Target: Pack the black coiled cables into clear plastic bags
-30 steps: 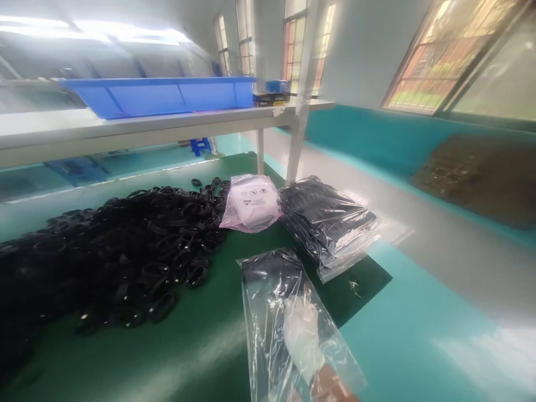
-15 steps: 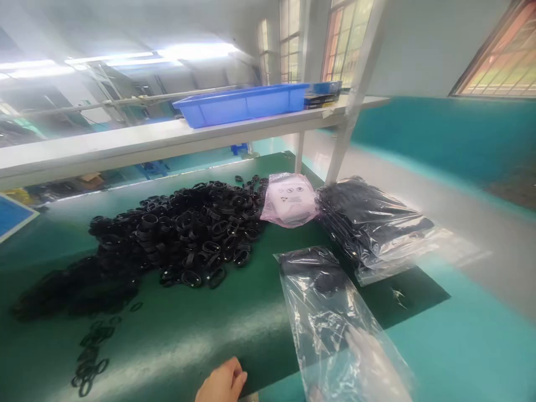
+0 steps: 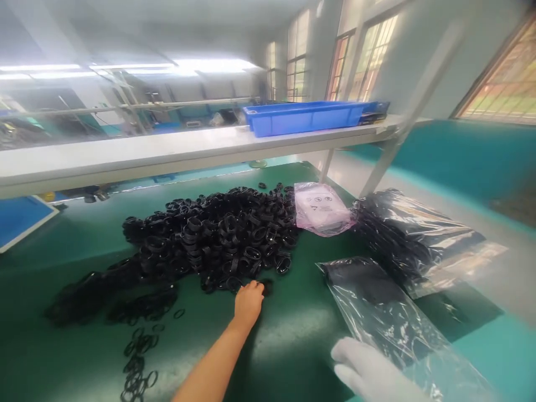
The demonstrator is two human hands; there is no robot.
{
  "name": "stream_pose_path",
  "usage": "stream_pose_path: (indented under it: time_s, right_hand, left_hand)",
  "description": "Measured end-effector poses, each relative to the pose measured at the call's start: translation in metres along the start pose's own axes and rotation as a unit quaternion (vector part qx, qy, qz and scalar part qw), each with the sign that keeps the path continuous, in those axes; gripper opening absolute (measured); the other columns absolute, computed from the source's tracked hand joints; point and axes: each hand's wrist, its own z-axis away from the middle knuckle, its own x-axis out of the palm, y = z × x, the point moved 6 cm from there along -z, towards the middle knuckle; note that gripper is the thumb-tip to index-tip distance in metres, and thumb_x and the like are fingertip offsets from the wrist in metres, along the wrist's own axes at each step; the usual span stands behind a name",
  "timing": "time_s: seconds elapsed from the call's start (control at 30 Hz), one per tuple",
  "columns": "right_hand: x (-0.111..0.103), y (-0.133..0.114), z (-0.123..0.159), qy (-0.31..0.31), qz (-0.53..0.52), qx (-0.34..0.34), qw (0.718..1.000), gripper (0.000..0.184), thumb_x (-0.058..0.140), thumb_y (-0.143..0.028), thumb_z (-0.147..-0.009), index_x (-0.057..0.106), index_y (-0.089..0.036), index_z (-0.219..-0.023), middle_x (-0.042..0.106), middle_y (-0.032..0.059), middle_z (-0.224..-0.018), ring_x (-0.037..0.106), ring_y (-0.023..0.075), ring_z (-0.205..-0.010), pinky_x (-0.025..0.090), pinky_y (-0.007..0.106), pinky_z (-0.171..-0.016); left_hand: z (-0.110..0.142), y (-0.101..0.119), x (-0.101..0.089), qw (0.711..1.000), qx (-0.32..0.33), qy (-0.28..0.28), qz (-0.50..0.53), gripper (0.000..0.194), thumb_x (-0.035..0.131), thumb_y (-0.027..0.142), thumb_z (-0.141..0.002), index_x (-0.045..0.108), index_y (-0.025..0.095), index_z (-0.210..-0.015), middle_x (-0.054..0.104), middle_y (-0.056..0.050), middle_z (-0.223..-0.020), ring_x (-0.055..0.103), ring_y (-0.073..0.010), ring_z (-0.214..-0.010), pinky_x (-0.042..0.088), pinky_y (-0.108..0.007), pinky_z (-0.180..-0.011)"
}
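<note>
The left hand (image 3: pixel 248 304) is touching the black rings (image 3: pixel 226 229) at their near side, fingers curling together, grip unclear. The gloved right hand (image 3: pixel 371 371) is hanging at the clear bag (image 3: pixel 387 301), fingers parting slightly. The bag is lying toward the counter's (image 3: pixel 293 340) near right corner, right of the rings.

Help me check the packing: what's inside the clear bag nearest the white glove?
Dark material lies in the far end of the clear bag; the near part looks see-through. Anything beneath the material is hidden.
</note>
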Motion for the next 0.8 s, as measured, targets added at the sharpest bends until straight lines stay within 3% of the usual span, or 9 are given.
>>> stream_pose_path:
  time_s: [0.1, 0.17, 0.33, 0.47, 0.6, 0.8]
  right_hand:
    - [0.026, -0.027, -0.037, -0.006, 0.019, -0.016, 1.000, 0.020, 0.042, -0.030, -0.077, 0.061, -0.025, -0.084, 0.061, 0.0024, -0.081, 0.056, 0.0172, -0.078, 0.041, 0.028, -0.075]
    - [0.043, -0.034, -0.064, -0.010, 0.058, -0.031, 0.998, 0.025, 0.037, -0.027, -0.080, 0.061, -0.021, -0.082, 0.060, 0.0048, -0.083, 0.054, 0.0180, -0.080, 0.040, 0.029, -0.077]
    - [0.070, -0.031, -0.109, 0.043, 0.106, -0.051, 0.992, 0.032, 0.033, -0.021, -0.082, 0.060, -0.018, -0.099, 0.059, 0.0078, -0.096, 0.052, 0.0202, -0.092, 0.037, 0.031, -0.084]
    - [0.094, -0.034, -0.118, 0.034, 0.123, -0.124, 0.984, 0.044, 0.038, -0.015, -0.077, 0.050, -0.022, -0.119, 0.053, 0.0058, -0.115, 0.046, 0.0211, -0.104, 0.033, 0.031, -0.090]
    - [0.105, -0.027, -0.120, 0.034, 0.138, -0.102, 0.985, 0.046, 0.040, -0.017, -0.077, 0.048, -0.022, -0.122, 0.053, 0.0065, -0.114, 0.046, 0.0224, -0.101, 0.034, 0.033, -0.089]
    - [0.108, -0.023, -0.126, 0.034, 0.160, -0.103, 0.981, 0.044, 0.042, -0.015, -0.077, 0.050, -0.024, -0.120, 0.055, 0.0062, -0.110, 0.047, 0.0219, -0.097, 0.035, 0.033, -0.086]
  left_hand:
    - [0.018, 0.001, 0.011, 0.995, 0.083, -0.044, 0.027, 0.014, 0.051, 0.017, -0.076, 0.059, 0.025, -0.084, 0.057, 0.000, -0.091, 0.053, -0.0158, -0.091, 0.035, -0.028, -0.082]
    - [0.029, -0.002, 0.015, 0.991, 0.098, -0.057, 0.069, 0.020, 0.053, 0.018, -0.074, 0.058, 0.029, -0.090, 0.056, 0.002, -0.092, 0.054, -0.0139, -0.087, 0.036, -0.026, -0.077]
    - [0.038, -0.025, 0.022, 0.974, -0.047, -0.018, 0.222, 0.028, 0.048, 0.022, -0.076, 0.052, 0.030, -0.103, 0.054, 0.003, -0.097, 0.055, -0.0111, -0.081, 0.039, -0.021, -0.068]
    - [0.040, -0.014, 0.038, 0.957, -0.027, -0.016, 0.289, 0.053, 0.050, 0.013, -0.070, 0.041, 0.031, -0.119, 0.047, 0.002, -0.117, 0.053, -0.0107, -0.089, 0.041, -0.021, -0.076]
    - [0.038, -0.006, 0.046, 0.950, -0.002, -0.019, 0.313, 0.047, 0.047, 0.014, -0.073, 0.047, 0.032, -0.116, 0.050, 0.003, -0.112, 0.052, -0.0120, -0.093, 0.040, -0.022, -0.081]
    - [0.033, -0.007, 0.041, 0.957, 0.015, -0.048, 0.286, 0.045, 0.048, 0.015, -0.072, 0.049, 0.035, -0.112, 0.052, 0.005, -0.107, 0.053, -0.0120, -0.091, 0.039, -0.023, -0.079]
